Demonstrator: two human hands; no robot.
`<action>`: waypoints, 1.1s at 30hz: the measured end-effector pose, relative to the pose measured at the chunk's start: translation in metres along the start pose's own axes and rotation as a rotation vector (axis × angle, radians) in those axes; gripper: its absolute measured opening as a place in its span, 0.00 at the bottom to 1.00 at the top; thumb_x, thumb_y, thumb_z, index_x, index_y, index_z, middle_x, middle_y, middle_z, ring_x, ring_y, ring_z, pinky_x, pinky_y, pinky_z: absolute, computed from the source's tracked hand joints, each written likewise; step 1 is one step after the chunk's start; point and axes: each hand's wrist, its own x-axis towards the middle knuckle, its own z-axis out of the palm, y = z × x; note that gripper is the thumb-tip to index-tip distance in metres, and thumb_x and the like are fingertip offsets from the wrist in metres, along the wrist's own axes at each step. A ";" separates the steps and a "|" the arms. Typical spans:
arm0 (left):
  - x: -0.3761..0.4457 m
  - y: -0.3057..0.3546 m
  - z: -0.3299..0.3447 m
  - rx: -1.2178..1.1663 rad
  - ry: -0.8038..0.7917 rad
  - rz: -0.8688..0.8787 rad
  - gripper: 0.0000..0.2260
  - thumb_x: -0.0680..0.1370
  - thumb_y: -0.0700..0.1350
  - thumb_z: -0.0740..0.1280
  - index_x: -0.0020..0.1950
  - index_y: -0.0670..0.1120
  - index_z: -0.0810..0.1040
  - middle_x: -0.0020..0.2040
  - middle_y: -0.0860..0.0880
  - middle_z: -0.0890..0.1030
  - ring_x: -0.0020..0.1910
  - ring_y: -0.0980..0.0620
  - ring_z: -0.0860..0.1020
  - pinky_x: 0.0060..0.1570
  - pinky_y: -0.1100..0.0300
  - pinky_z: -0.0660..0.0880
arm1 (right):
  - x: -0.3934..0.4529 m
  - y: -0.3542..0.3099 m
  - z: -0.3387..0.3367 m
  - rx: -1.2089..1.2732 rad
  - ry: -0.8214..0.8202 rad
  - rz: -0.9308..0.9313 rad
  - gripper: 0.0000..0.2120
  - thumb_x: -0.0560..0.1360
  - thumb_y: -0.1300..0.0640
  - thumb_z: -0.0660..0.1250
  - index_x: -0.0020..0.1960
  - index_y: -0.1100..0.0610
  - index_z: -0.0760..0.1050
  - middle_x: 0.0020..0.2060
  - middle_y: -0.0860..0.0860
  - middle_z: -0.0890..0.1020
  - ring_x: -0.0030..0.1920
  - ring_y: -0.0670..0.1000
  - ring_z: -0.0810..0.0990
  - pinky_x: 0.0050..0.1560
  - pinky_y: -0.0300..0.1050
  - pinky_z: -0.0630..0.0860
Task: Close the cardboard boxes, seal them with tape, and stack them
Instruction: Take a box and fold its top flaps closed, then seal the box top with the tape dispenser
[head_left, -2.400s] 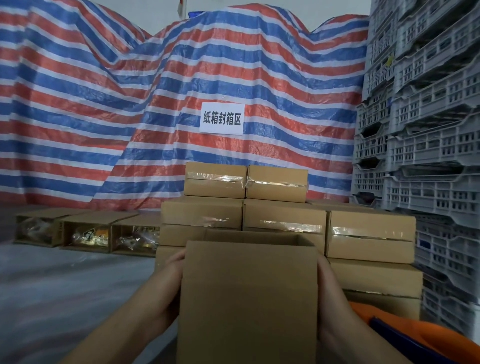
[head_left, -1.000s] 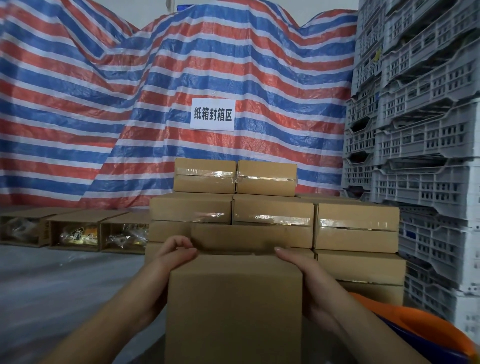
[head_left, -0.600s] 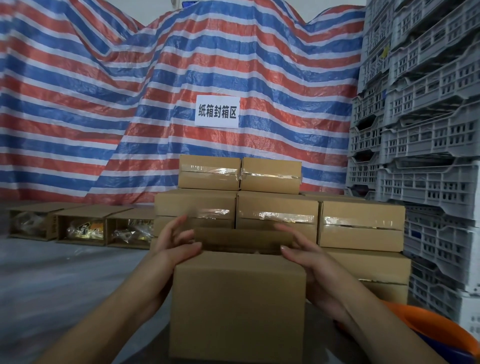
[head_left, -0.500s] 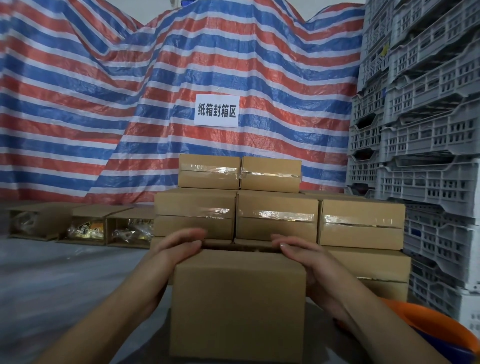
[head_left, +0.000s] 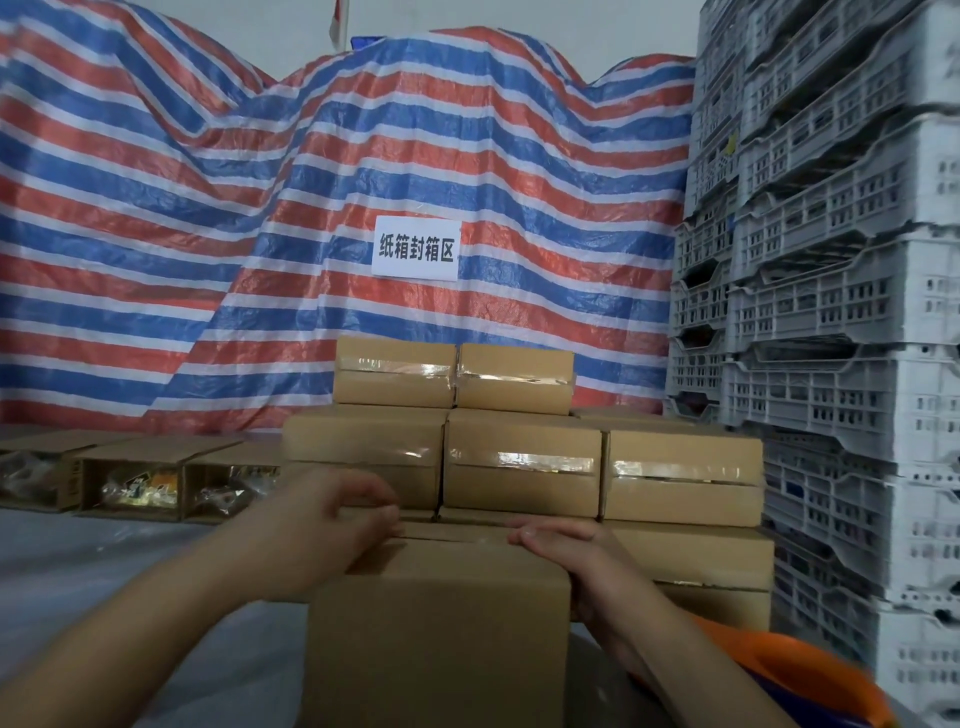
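Observation:
A plain cardboard box (head_left: 441, 639) stands right in front of me with its top flaps folded down flat. My left hand (head_left: 332, 519) lies over the top left edge, fingers bent onto the left flap. My right hand (head_left: 566, 545) rests on the top right corner, fingers extended across the right flap and thumb down the side. Behind it rises a stack of taped boxes (head_left: 519, 462), three tiers visible, with clear tape across their fronts. No tape roll is in view.
Several open boxes (head_left: 135, 483) with packaged goods lie in a row on the floor at left. Grey plastic crates (head_left: 841, 364) are piled high on the right. An orange object (head_left: 800, 675) sits at lower right. A striped tarp (head_left: 260, 208) with a white sign (head_left: 415, 248) hangs behind.
The far flap that stood up has been folded down. Both hands moved from the box's sides to its top and now press the flaps flat.

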 end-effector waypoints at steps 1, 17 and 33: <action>0.000 0.012 0.002 0.081 -0.013 0.079 0.15 0.72 0.69 0.58 0.51 0.65 0.76 0.44 0.68 0.76 0.45 0.78 0.72 0.36 0.75 0.70 | 0.001 0.001 0.001 -0.009 0.011 0.004 0.20 0.61 0.43 0.79 0.51 0.48 0.87 0.50 0.50 0.87 0.57 0.55 0.83 0.51 0.49 0.77; 0.002 0.028 0.039 0.583 -0.271 0.212 0.36 0.72 0.76 0.54 0.77 0.67 0.49 0.78 0.65 0.57 0.73 0.56 0.63 0.63 0.60 0.60 | -0.026 -0.031 -0.034 -0.831 0.263 -0.211 0.15 0.81 0.38 0.60 0.56 0.46 0.77 0.47 0.42 0.79 0.48 0.42 0.77 0.45 0.39 0.73; -0.006 0.038 0.031 0.518 -0.357 0.128 0.38 0.71 0.76 0.44 0.79 0.64 0.49 0.80 0.58 0.54 0.77 0.52 0.57 0.71 0.52 0.57 | -0.093 0.003 -0.075 -1.525 0.420 0.199 0.26 0.71 0.24 0.55 0.41 0.47 0.70 0.39 0.43 0.75 0.42 0.47 0.77 0.39 0.42 0.71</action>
